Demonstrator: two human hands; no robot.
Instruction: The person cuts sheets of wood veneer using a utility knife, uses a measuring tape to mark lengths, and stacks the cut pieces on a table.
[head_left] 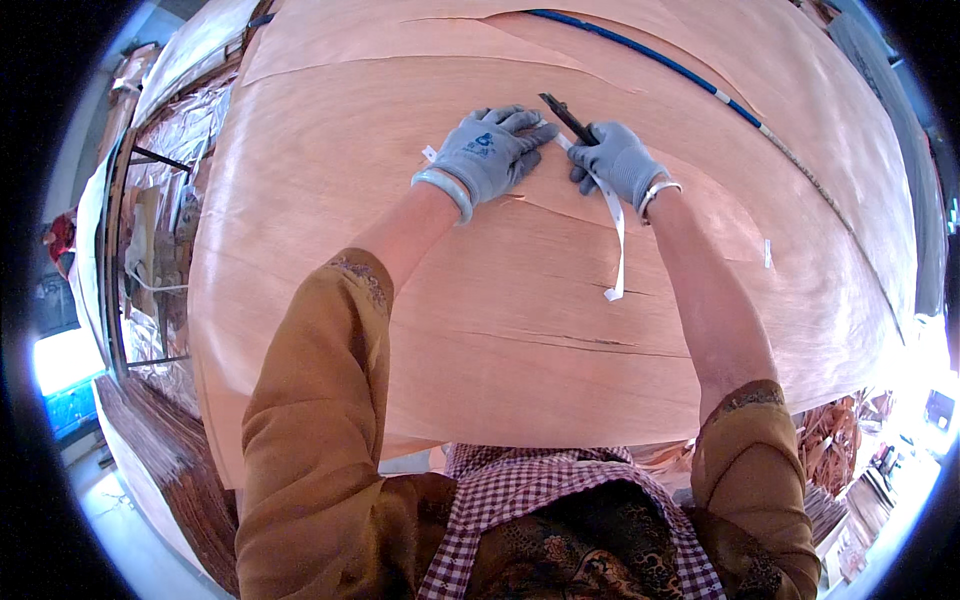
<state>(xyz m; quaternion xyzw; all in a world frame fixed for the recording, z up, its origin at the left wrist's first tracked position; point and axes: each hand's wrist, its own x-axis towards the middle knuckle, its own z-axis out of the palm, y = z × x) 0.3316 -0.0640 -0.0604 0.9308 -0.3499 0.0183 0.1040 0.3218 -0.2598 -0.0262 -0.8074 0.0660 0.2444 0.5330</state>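
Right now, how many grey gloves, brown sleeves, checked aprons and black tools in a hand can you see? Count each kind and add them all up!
Grey gloves: 2
Brown sleeves: 2
Checked apron: 1
Black tool, held in the right hand: 1
Total: 6

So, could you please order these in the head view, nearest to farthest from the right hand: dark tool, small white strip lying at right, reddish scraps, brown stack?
1. Dark tool: in the right hand.
2. Small white strip: right, on the sheet.
3. Reddish scraps: lower right, beyond the sheet.
4. Brown stack: lower left.
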